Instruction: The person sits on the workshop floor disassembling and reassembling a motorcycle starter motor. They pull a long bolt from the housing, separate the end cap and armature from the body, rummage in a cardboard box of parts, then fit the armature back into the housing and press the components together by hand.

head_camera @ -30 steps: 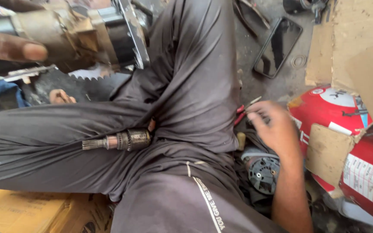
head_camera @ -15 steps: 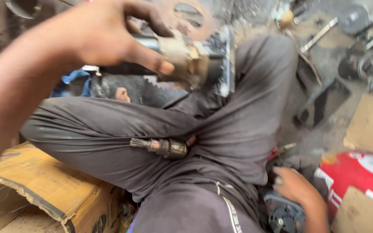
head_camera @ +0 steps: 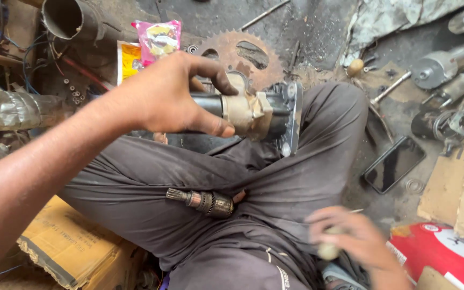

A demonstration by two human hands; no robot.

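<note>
- Starter-motor body, a dark steel cylinder with a tan, grimy cast housing and a flat grey end plate (head_camera: 253, 113), sits held above the person's lap, lying sideways, plate end to the right.
- Left hand (head_camera: 170, 96) wraps the cylinder from above, fingers curled over the far side, thumb pressed along the near side against the tan housing; the forearm runs in from the near left.
- Right hand (head_camera: 350, 239), blurred, hangs low at the near right, fingers bent around a small pale rounded object (head_camera: 328, 249); what that object is cannot be told.
- Splined steel shaft with a brownish gear (head_camera: 202, 201) lies in the fold of the dusty grey trousers (head_camera: 135, 182), well below the motor.
- Rusty toothed sprocket (head_camera: 240, 53) lies on the oily dark floor just beyond the motor.
- Black phone (head_camera: 394, 164) rests flat on the floor to the right; a worn yellow cardboard box (head_camera: 71, 249) sits near left.
</note>
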